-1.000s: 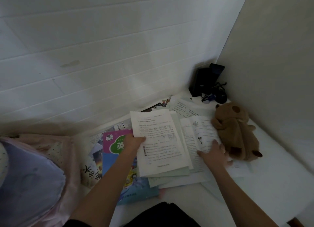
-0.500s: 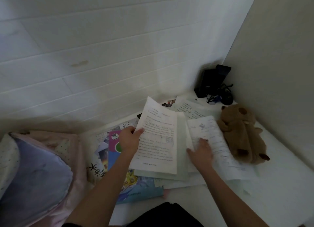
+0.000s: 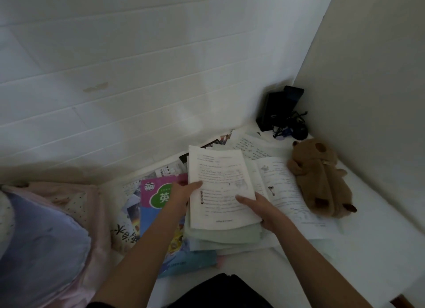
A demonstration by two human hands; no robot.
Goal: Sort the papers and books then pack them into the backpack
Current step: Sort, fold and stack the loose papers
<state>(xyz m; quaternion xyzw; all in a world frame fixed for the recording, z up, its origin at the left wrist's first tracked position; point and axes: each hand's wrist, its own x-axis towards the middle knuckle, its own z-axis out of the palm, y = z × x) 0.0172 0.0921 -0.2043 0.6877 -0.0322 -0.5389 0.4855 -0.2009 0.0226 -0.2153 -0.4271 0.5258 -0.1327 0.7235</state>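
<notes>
Far left: pink and lavender backpack (image 3: pixel 41 234), lying slumped at the desk's (image 3: pixel 379 250) left edge, opening not clearly visible.

Just right of it: overlapping books (image 3: pixel 161 190) flat on the desk, a pink cover with a green cloud shape on top, long axis running roughly away from the camera, top edge toward the wall (image 3: pixel 138 77); a blue cover partly hidden under the left forearm.

Left hand (image 3: pixel 184 192): thumb on top of the paper stack's left edge, fingers hidden beneath, pinching the stack.

Centre: stack (image 3: pixel 220 188) of printed sheets, portrait, long axis pointing away toward the wall and tilted slightly left at the top; printed lines facing up, heading at the far end. Resting on pale green sheets and more paper below, near edges fanned out unevenly.

Right hand (image 3: pixel 264 208): gripping the stack's lower right edge, thumb flat on the top page, fingers tucked under.

Right of the stack: 1 loose sheet (image 3: pixel 282 188) with small pictures, lying flat, long axis angled toward the near right.

Further right: brown plush toy (image 3: pixel 322 181) touching that sheet's edge, head toward the corner.

Back corner: black box (image 3: pixel 276 107) and tangled cables.
</notes>
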